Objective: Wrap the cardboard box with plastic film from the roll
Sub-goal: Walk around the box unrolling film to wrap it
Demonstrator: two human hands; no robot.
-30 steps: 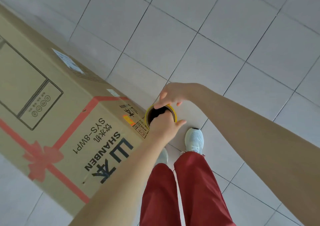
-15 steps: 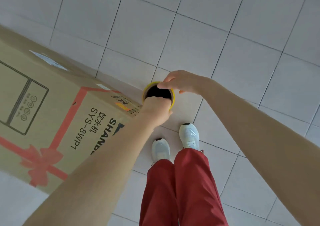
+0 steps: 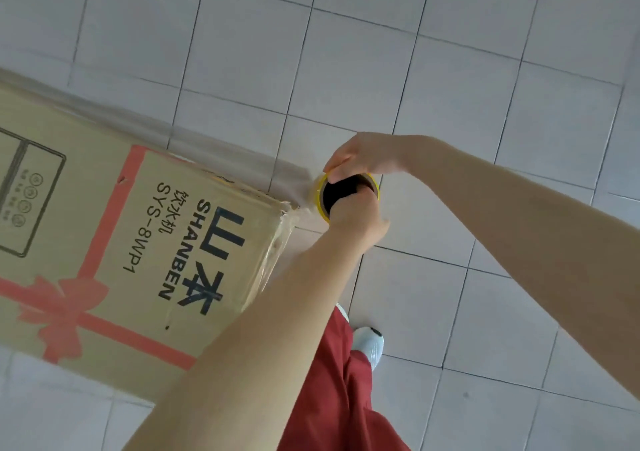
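A tall brown cardboard box [image 3: 104,229] with a red printed ribbon and black lettering fills the left of the view. Just past its right corner stands the film roll [image 3: 322,196], seen end-on: a yellow-rimmed cardboard core with a dark hollow. My left hand [image 3: 356,222] grips the roll's near rim, fingers reaching into the core. My right hand [image 3: 360,154] pinches the far rim from above. Clear plastic film [image 3: 242,160] stretches from the roll leftwards along the box's far side and over its corner.
The floor is pale grey tile [image 3: 450,70] with dark grout lines. My red trousers [image 3: 343,381] and one white shoe [image 3: 370,345] show below the roll, close to the box's near corner.
The box now sits closer and lower in view, and I have stepped around its corner with the roll. A band of film now shows stretched along the box's far side.
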